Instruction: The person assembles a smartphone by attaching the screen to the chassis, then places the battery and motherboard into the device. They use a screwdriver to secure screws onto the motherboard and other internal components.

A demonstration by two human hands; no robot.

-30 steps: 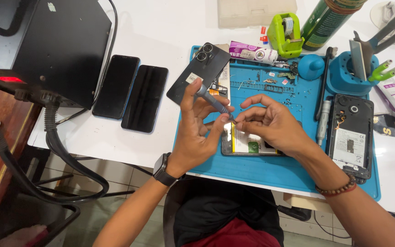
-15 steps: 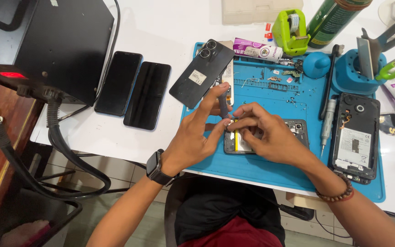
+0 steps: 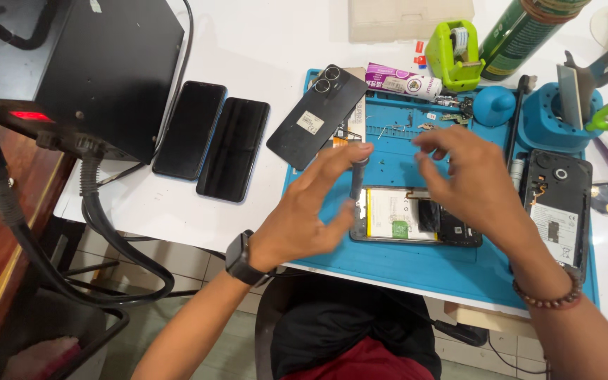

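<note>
Opened phone lies on blue mat, back already off, battery and board exposed. Left hand at its 9 o'clock, fingers spread, thumb and forefinger loosely round a dark screwdriver standing upright on phone's left edge. Right hand hovers over phone's 1 o'clock, fingers spread and blurred, holding nothing that shows. Removed back cover at mat's 11 o'clock; small screws and bits scattered at 12. Second opened phone at 3 o'clock. Judging: disassembly partway, internals not yet lifted out. Two dark phones on white surface, left of mat.
</note>
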